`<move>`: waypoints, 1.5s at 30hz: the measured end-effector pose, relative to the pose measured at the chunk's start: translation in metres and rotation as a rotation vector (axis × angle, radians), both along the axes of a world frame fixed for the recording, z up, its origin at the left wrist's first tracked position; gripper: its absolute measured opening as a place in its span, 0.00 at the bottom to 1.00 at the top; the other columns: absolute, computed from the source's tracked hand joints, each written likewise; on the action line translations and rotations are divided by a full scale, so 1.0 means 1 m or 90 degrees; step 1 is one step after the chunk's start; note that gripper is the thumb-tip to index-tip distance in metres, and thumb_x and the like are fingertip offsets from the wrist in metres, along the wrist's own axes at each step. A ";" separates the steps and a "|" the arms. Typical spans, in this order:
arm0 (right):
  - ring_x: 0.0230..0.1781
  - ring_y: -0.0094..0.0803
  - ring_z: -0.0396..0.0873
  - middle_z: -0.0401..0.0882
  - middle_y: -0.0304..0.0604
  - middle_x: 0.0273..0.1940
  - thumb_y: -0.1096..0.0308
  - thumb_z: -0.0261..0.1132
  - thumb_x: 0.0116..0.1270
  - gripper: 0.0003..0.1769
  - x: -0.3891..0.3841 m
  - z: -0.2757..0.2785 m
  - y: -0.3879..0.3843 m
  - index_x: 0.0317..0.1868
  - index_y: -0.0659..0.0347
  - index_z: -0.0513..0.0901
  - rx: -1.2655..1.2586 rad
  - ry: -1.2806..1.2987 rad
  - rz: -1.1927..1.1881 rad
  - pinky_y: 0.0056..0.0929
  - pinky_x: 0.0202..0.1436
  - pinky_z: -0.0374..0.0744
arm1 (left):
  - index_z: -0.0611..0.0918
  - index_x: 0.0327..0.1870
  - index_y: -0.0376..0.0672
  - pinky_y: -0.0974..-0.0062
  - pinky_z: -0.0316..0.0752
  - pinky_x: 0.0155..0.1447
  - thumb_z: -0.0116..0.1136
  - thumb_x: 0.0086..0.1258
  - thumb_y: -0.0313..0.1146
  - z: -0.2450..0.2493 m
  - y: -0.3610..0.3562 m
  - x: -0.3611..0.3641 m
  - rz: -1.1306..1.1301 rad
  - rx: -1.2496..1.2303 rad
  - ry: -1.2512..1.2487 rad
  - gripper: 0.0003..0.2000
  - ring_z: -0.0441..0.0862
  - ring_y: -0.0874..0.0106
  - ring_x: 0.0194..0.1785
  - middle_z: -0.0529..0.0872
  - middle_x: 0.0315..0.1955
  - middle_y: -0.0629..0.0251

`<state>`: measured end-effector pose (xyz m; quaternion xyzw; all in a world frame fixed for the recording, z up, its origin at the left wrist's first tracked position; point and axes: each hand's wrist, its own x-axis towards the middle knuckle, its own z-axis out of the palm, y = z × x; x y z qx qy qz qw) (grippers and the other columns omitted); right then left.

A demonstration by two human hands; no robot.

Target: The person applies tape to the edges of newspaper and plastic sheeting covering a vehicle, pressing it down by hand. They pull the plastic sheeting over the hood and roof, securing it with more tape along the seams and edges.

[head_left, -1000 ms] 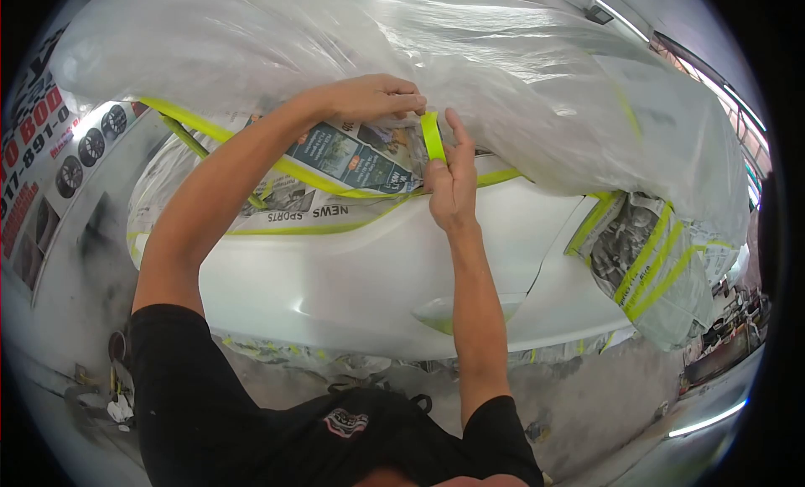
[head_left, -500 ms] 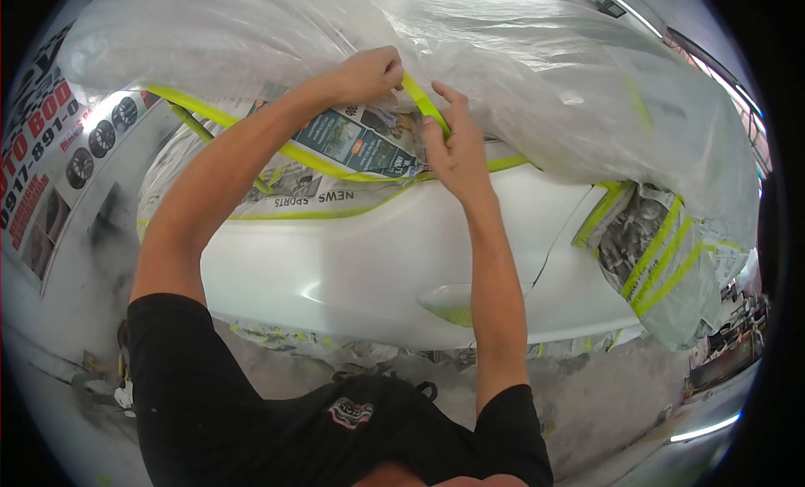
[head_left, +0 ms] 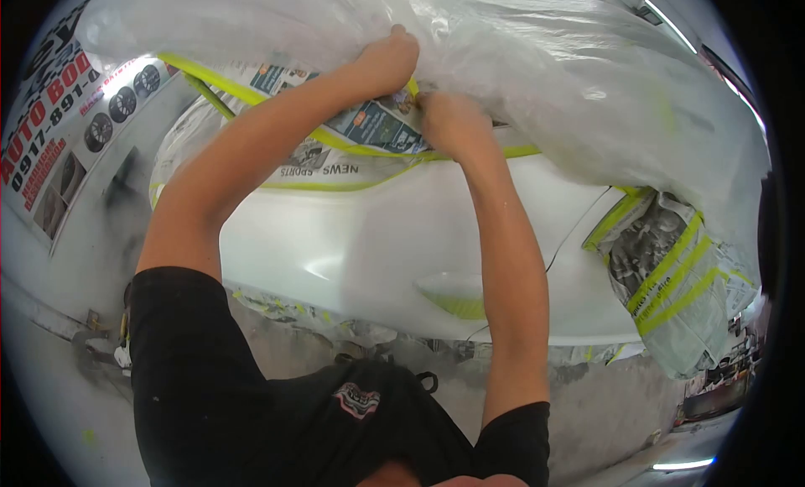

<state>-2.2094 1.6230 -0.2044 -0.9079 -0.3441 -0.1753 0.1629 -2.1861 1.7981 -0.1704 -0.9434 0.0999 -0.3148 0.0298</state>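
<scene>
A short strip of yellow-green masking tape (head_left: pixel 412 87) runs between my two hands, over the newspaper and against the clear plastic sheet (head_left: pixel 570 76). My left hand (head_left: pixel 391 61) is closed at its upper end, against the plastic. My right hand (head_left: pixel 455 124), a little blurred, is closed at the lower end; its fingertips are partly hidden. Beneath both hands, printed newspaper (head_left: pixel 381 128) covers the upper part of the car, edged by a longer band of the same tape (head_left: pixel 360 150). The white car panel (head_left: pixel 377 235) below is bare.
On the right, more newspaper and tape wrap a projecting part (head_left: pixel 658 252) of the car. The door handle area (head_left: pixel 451 296) has yellow-green tape. A wall banner (head_left: pixel 63 126) with wheel pictures hangs at left. Concrete floor (head_left: pixel 293 353) shows below the car.
Both hands have moved closer together, so less of the tape strip shows between them. My left hand shifted slightly up; my right hand's fingers, spread apart before, are now curled in. The view has shifted slightly.
</scene>
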 end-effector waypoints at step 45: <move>0.37 0.59 0.82 0.84 0.58 0.33 0.66 0.60 0.73 0.10 -0.093 -0.042 -0.096 0.41 0.64 0.83 0.293 0.086 0.031 0.53 0.41 0.78 | 0.86 0.55 0.38 0.50 0.74 0.63 0.59 0.58 0.71 0.018 -0.076 -0.063 0.204 0.144 0.237 0.41 0.77 0.45 0.62 0.83 0.55 0.38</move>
